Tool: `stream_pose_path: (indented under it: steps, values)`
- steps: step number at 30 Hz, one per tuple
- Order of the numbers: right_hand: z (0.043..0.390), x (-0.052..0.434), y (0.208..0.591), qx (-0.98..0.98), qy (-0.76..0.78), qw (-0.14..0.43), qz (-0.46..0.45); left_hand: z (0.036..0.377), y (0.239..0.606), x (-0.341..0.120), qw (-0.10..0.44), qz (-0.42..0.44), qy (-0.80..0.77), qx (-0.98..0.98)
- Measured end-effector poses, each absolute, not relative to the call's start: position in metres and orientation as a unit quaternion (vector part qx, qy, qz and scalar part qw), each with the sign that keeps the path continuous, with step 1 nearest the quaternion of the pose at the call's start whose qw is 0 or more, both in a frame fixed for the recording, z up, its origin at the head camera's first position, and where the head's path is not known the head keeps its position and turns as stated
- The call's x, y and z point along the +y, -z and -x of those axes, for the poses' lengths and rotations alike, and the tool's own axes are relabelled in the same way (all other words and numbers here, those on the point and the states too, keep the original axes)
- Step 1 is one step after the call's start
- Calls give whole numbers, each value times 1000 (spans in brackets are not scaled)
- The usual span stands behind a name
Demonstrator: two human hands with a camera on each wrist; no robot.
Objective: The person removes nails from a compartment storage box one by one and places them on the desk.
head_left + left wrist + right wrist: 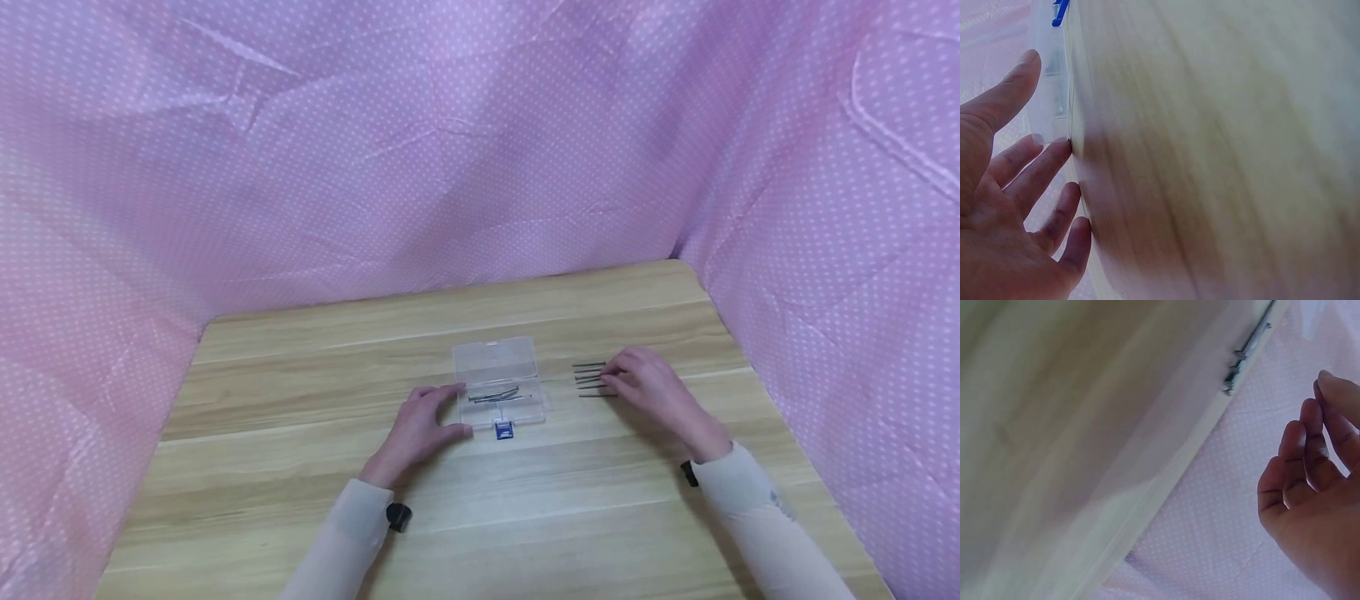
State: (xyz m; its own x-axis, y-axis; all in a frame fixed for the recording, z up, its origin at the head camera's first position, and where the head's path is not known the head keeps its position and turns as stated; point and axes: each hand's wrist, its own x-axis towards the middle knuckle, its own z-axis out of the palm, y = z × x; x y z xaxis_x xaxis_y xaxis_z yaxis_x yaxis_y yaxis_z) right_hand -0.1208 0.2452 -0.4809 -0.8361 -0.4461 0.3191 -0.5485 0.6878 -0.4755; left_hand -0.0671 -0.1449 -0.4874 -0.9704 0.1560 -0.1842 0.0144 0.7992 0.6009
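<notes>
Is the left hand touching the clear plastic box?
Touching. In the left wrist view, the left hand has its fingers and thumb against the side of the clear plastic box.

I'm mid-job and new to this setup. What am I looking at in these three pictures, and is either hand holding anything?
No machine here: a person works with two bare hands. The large picture comes from a camera on the person's head, looking down at a wooden table walled by pink dotted cloth. The two blurry pictures come from cameras on each wrist.

On the table lies an open clear plastic box with a blue latch and a few nails inside. The left hand rests against the box's side, steadying it. The right hand reaches over a row of loose nails beside the box, fingertips on them; I cannot tell whether one is pinched.
</notes>
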Motion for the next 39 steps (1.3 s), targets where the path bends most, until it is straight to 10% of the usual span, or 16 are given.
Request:
stream_pose_path:
  steps: [17, 39]
  values:
    - [119, 194, 467, -868, -339, 167, -321, 66, 488, -148, 108, -55, -317, 941]
    - [122, 129, 466, -877, -286, 42, -384, 67, 486, -147, 122, -45, -320, 938]
